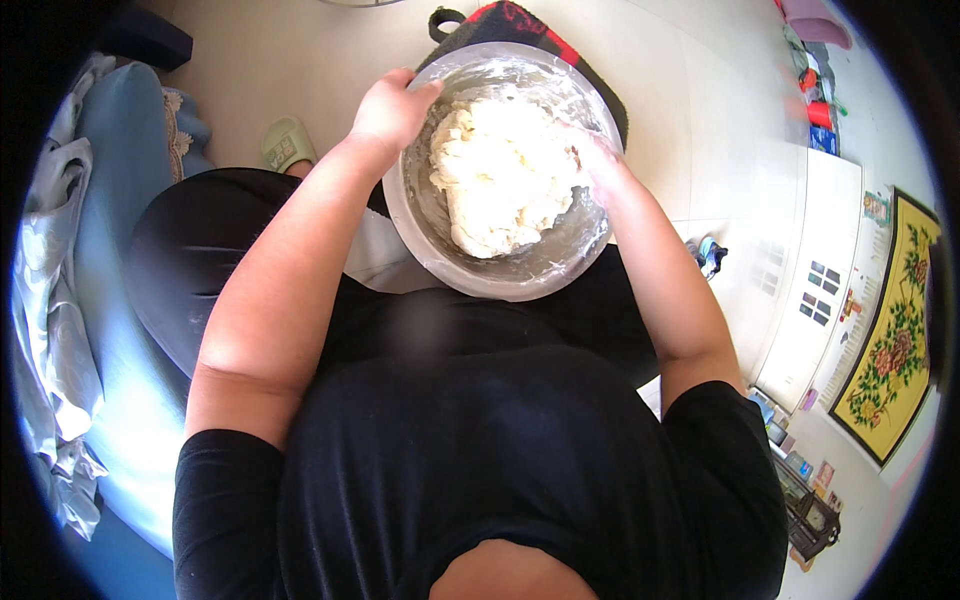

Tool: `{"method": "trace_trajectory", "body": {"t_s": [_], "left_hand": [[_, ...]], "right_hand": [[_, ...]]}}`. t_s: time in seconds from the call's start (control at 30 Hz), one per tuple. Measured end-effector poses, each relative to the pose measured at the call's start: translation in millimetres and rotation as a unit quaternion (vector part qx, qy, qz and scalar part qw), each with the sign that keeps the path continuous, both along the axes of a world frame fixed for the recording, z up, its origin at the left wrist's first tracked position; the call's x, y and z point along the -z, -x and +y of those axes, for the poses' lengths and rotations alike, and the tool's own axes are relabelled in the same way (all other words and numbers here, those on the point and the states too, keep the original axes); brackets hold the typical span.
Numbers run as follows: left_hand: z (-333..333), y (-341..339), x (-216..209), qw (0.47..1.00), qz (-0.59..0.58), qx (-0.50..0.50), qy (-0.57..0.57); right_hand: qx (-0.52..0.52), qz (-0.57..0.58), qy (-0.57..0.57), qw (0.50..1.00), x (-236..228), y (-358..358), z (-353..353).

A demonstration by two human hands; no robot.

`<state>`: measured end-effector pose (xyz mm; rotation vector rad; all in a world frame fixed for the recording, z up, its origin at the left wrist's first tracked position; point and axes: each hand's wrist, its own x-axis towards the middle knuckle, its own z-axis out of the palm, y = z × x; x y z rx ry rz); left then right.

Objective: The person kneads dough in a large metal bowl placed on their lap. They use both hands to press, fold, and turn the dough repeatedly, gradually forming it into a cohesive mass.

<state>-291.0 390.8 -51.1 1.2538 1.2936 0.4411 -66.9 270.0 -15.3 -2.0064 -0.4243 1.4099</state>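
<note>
- Left hand [392, 108] clasps the steel bowl [600, 235] at its left rim.
- Right hand [597, 160] presses into the dough [500, 180] mid-bowl; grip unclear.
- Dough looks gathered but shaggy, flour smeared on the walls; kneading seems unfinished.

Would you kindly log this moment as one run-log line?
left hand: grips bowl rim | right hand: inside bowl, pressed against dough | bowl: on lap, over dark mat
</note>
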Motion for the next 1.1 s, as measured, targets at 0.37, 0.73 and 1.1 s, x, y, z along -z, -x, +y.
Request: {"method": "trace_trajectory", "body": {"t_s": [0.37, 0.73, 1.1], "left_hand": [[-0.6, 4.8, -9.7, 0.983, 0.135, 0.090, -0.088], [4.4, 8.5, 19.3, 0.999, 0.002, 0.035, -0.010], [3.1, 10.1, 27.2, 0.998, 0.031, 0.046, -0.030]], "right_hand": [[-0.326, -0.032, 0.067, 0.942, 30.4, 54.5, 97.1], [-0.671, -0.410, -0.105, 0.609, -46.5, 57.7, -26.8], [-0.710, -0.414, 0.013, 0.570, 28.1, 105.2, 10.4]]}}
